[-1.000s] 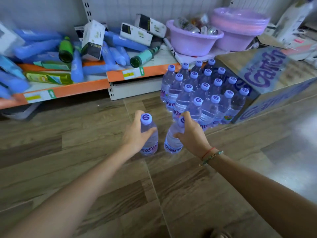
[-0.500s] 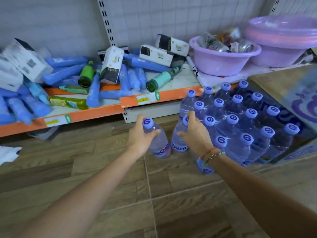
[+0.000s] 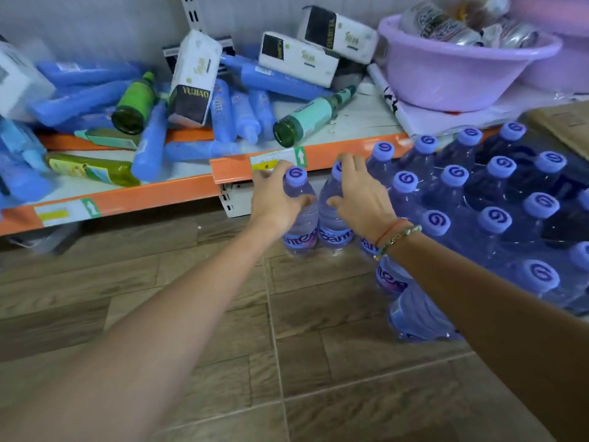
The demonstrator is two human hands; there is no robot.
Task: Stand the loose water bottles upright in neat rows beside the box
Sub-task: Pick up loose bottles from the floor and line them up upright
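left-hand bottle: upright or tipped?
Upright. The bottle in the left hand stands base down on the floor, cap on top.

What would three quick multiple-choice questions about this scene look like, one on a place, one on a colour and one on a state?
1. Where do the two held bottles stand?
A. In the basin
B. On the floor, left of the rows
C. On the shelf

2. What colour are the water bottle caps?
A. Purple
B. Red
C. White

3. How is the green bottle with the pale teal label?
A. Upright
B. Held
C. Lying down

Answers:
1 B: the left hand and right hand each grip a bottle on the floor.
2 A: every cap is purple.
3 C: the green bottle lies on the shelf.
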